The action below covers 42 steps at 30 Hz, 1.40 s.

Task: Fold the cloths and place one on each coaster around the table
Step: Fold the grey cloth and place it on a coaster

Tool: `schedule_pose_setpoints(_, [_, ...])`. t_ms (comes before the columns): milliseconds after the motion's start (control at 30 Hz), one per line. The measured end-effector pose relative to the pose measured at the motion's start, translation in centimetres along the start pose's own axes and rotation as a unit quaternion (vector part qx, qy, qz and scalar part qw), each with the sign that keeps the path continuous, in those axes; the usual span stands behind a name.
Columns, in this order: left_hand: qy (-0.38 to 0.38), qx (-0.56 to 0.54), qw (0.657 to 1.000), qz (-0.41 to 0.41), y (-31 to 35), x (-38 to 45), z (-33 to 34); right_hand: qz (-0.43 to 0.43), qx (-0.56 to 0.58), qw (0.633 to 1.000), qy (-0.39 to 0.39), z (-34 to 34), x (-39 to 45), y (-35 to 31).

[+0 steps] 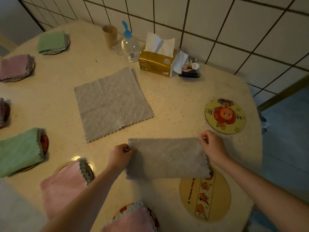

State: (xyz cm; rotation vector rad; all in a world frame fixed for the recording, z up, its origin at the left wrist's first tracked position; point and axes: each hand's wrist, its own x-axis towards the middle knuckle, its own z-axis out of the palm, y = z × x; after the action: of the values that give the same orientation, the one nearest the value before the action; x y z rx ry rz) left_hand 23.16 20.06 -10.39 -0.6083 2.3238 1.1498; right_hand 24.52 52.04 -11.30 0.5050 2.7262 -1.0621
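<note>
Two pinching grips, left hand [120, 154] and right hand [212, 144], hold the half-folded grey cloth [168, 159]; its corners should meet squarely next.

I count two grey cloths: one spread flat [112, 104] mid-table, one folded in half [168, 159] between my two hands, left hand [120, 155] and right hand [213, 146]. Folded cloths sitting on coasters, I make out seven: two green [51, 41] [20, 151], one mauve [15, 66], two pink [64, 185] [130, 220], plus one [2, 112] cut off at the left edge, colour hard to call. That makes six, correction, six. Bare coasters: two, an orange-character one [224, 115] and a carrot-strip one [217, 196]. Along the wall: one tissue pack [157, 63], one clear bottle [130, 46], one beige cup [110, 36].
</note>
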Motion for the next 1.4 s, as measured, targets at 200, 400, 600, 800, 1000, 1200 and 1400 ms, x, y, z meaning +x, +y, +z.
schedule_pose_setpoints(200, [-0.001,-0.004,1.0,-0.003,-0.2,0.3,0.1,0.001,-0.003,1.0,-0.001,0.3,0.4,0.1])
schedule_pose_setpoints(400, [0.031,-0.01,0.999,-0.037,-0.2,0.5,0.3,-0.019,-0.018,1.0,-0.008,0.6,0.5,0.2])
schedule_pose_setpoints(600, [0.107,0.047,0.993,-0.01,-0.3,0.9,0.7,-0.025,-0.165,0.985,-0.048,0.5,0.7,-0.5])
schedule_pose_setpoints(800, [0.127,0.214,0.967,0.062,0.0,1.4,1.0,-0.052,-0.155,0.986,-0.037,-0.5,0.7,-0.8])
schedule_pose_setpoints(1000, [0.161,0.124,0.977,0.07,1.9,2.2,1.2,-0.037,-0.135,0.989,0.04,-1.3,0.7,-1.4])
schedule_pose_setpoints(1200, [0.117,0.295,0.817,0.481,0.1,-2.9,3.5,-0.252,-0.217,0.943,0.006,-0.2,-3.8,-1.0])
schedule_pose_setpoints(1400, [-0.066,0.427,0.767,0.475,-4.4,-3.2,6.0,-0.376,-0.332,0.859,-0.104,1.6,-8.0,2.2])
